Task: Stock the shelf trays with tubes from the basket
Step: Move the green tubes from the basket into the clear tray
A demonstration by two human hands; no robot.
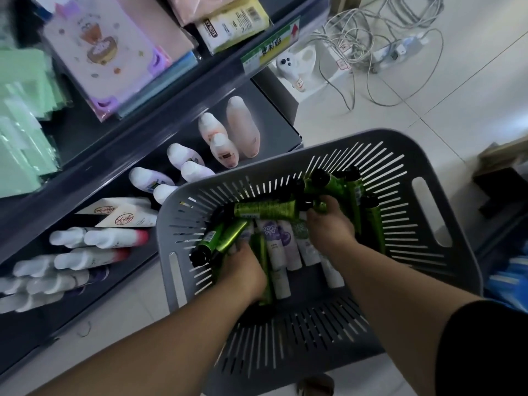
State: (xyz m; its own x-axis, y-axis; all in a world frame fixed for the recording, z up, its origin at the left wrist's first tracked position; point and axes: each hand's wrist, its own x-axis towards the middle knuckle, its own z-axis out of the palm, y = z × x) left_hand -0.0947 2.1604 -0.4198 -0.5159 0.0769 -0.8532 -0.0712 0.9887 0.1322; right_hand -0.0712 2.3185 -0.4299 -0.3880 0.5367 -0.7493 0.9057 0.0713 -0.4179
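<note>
- Your black sleeve [485,352] is closest, bottom R. Both bare forearms reach fwd into the grey basket [385,137].
- L hand [243,270]: fingers curled round a bunch of green tubes [225,240] w/ black caps, at the basket's L side. Caps point down-left toward the slotted wall.
- R hand [331,227]: fingers curled down over the cap end of a crosswise green tube [265,210], mid-basket. Fingertips are buried in the pile, so can't tell if you've got more than that one.
- Other green tubes [355,195] are piled at the basket's far R side, beyond your R hand.
- White tubes [281,244] w/ purple and green print lie side by side on the basket floor, btw your two hands.
- Basket sits over the pale tiled floor [457,95], just beside the bottom shelf [265,92]. Its L rim overlaps the shelf edge in view.
- Bottom shelf, L to R: red-tipped tubes [114,238], flat white packs [125,215] w/ a round red mark, white bottles [183,161], pinkish bottles [243,127].
- Shelf above holds pastel notebooks [108,52] and green packs [23,124], w/ a price label [271,47] on its front edge.
- Grey cables [371,38] lie tangled on the floor, top R, by a power strip [400,48].
</note>
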